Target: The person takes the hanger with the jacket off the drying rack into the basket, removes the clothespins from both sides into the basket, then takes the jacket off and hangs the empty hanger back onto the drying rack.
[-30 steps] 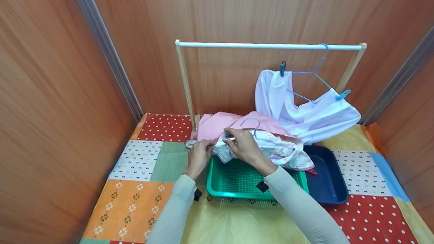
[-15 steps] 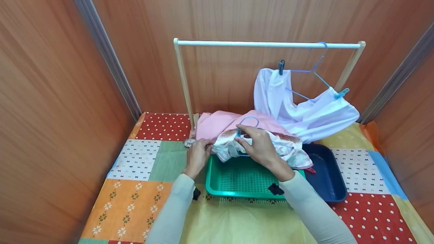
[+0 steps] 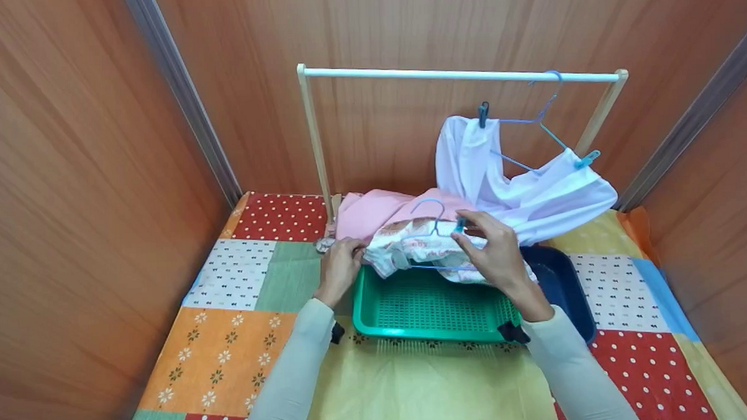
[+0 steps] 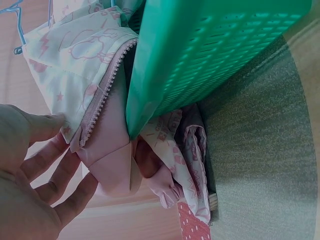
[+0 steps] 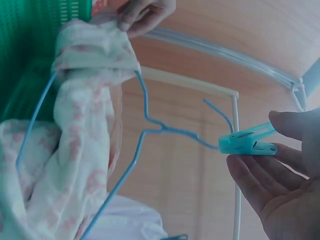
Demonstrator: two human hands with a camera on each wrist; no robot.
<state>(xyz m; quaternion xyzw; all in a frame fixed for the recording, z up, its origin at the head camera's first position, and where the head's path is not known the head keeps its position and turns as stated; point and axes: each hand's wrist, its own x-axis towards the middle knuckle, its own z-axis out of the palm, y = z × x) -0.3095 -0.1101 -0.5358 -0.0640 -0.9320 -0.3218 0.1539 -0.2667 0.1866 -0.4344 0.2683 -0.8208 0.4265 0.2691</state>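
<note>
My left hand pinches the left corner of a white garment with pink print. In the left wrist view, thumb and fingers hold it beside a pink zipper. A blue wire hanger lies along this garment, which is folded over its left end; its hook points up. My right hand pinches a teal clothespin between thumb and fingers, over the garment's right half. The clothespin is apart from the cloth. Below the garment is a green basket.
A drying rack with a white rail stands behind. White cloth hangs from it on another hanger, held by clothespins. A pink garment lies behind the basket. A dark blue tray sits at the right on the patchwork cloth.
My right hand has moved right along the garment with the clothespin, from near the left corner to its right half. My left hand keeps its grip on the corner.
</note>
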